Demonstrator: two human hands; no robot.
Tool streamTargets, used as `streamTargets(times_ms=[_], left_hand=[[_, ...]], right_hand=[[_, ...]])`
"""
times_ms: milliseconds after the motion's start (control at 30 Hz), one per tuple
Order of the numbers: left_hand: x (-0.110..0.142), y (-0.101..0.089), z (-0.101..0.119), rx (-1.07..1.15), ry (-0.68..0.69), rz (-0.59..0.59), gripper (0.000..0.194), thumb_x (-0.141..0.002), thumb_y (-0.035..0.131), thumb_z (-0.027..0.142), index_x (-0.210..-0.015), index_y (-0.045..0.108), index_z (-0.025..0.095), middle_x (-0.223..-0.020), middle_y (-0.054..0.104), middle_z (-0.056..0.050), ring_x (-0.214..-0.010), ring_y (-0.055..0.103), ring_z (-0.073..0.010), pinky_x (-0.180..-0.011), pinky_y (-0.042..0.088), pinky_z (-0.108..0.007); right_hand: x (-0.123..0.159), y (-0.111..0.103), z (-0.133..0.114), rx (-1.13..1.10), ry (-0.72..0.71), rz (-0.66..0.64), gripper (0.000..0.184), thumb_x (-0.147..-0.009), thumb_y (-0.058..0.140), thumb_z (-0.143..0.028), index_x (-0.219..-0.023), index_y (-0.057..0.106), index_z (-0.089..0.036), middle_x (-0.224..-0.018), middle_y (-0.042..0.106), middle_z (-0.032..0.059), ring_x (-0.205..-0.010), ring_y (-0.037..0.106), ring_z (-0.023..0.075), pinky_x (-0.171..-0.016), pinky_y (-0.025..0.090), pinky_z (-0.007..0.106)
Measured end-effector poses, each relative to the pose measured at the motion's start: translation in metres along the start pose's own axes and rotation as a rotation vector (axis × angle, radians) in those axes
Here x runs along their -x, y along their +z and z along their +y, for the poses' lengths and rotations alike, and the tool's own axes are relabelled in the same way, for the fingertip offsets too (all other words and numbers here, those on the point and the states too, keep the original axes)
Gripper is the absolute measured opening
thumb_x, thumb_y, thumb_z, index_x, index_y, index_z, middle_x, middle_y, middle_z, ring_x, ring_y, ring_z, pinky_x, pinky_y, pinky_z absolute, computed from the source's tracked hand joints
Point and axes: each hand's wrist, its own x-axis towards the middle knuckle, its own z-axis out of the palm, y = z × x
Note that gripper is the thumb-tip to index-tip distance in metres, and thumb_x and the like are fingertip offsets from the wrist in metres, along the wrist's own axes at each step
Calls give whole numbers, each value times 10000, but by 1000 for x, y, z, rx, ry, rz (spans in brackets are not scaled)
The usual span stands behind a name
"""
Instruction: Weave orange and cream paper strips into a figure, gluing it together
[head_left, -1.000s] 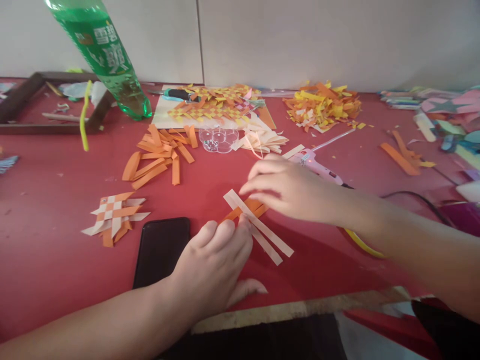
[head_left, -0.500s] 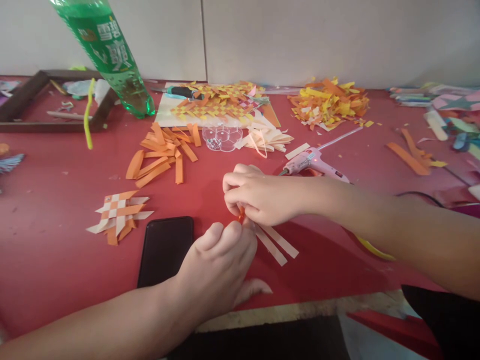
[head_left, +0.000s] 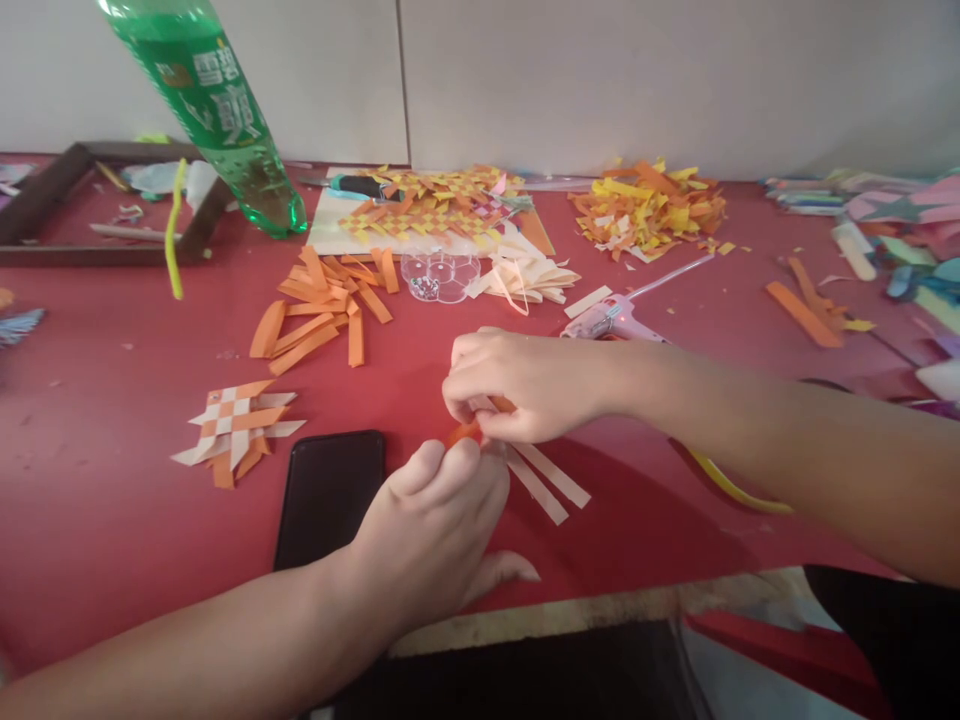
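My left hand (head_left: 442,520) rests low over the red table with its fingers curled, gripping the near side of some paper strips. Across from it my right hand (head_left: 517,385) pinches the same work from above. Between the fingertips shows a bit of orange paper strip (head_left: 463,434); most of it is hidden. Two cream paper strips (head_left: 551,478) stick out to the lower right from under the hands. To the left lies a woven orange-and-cream paper fish (head_left: 234,425), beside a black phone (head_left: 330,495).
Loose orange strips (head_left: 322,305) and cream strips (head_left: 532,270) lie behind my hands, with a clear plastic tray (head_left: 441,276) between them. A pink glue gun (head_left: 611,315) sits close behind my right wrist. A green bottle (head_left: 232,120) stands at back left by a dark frame (head_left: 75,250).
More orange paper shows between my fingertips and under my right hand. My right fingers have shifted slightly; the left hand stays nearly in place.
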Motion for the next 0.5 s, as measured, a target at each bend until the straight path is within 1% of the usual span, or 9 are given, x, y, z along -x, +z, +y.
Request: streamTargets(times_ms=[100,167,200,267,333,400,500], left_hand=[[0,0,1,-3,-2,2,632,-896,387,652,-1076,703,135,-1072,696,-51,-1022,433,-251,-887,317,-373],[0,-1,1,-6,1,1,633,-896,390,650,-1084,701,133,-1084,695,-51,-1015,436,-251,-883,320,-373],[0,-1,0,-6,2,-2,634,-896,389,650,-1089,700,131,-1090,695,-51,-1011,438,-251,-879,322,-374],[0,-2,0,-7,8,-14,644,-902,381,644,-1118,689,122,-1115,692,-51,-1007,442,-250,-870,327,-373],[-1,-2,-1,-9,8,-30,659,-910,371,635,-1168,664,105,-1165,680,-56,-1016,443,-251,-868,331,-374],[-1,-2,-2,-8,6,-39,677,-911,367,634,-1210,637,89,-1211,662,-63,-1034,442,-257,-872,332,-378],[-2,-3,-2,8,0,-35,673,-900,378,646,-1184,652,100,-1196,665,-69,-1063,441,-279,-881,327,-391]], right_hand=[[-1,1,1,-56,44,-36,230,-743,542,-36,-911,607,-180,-736,594,11,-852,482,181,-774,386,316],[-1,0,1,-47,38,-63,290,-742,535,-18,-963,628,-181,-764,601,16,-860,476,183,-798,389,326],[-1,0,1,-33,23,-73,290,-735,536,-8,-937,647,-185,-775,605,20,-869,471,186,-814,386,332],[0,-2,2,-1,-1,-75,239,-727,552,-10,-823,676,-191,-795,606,31,-886,465,192,-829,384,338],[2,-4,3,5,8,-56,188,-729,577,-35,-743,681,-192,-822,606,42,-896,466,195,-808,394,327],[5,-5,5,-11,30,-35,174,-737,578,-50,-740,680,-190,-850,610,47,-897,473,190,-776,404,313],[11,-7,5,-39,65,-20,190,-726,556,-44,-769,670,-190,-861,618,39,-886,490,179,-759,411,304]])
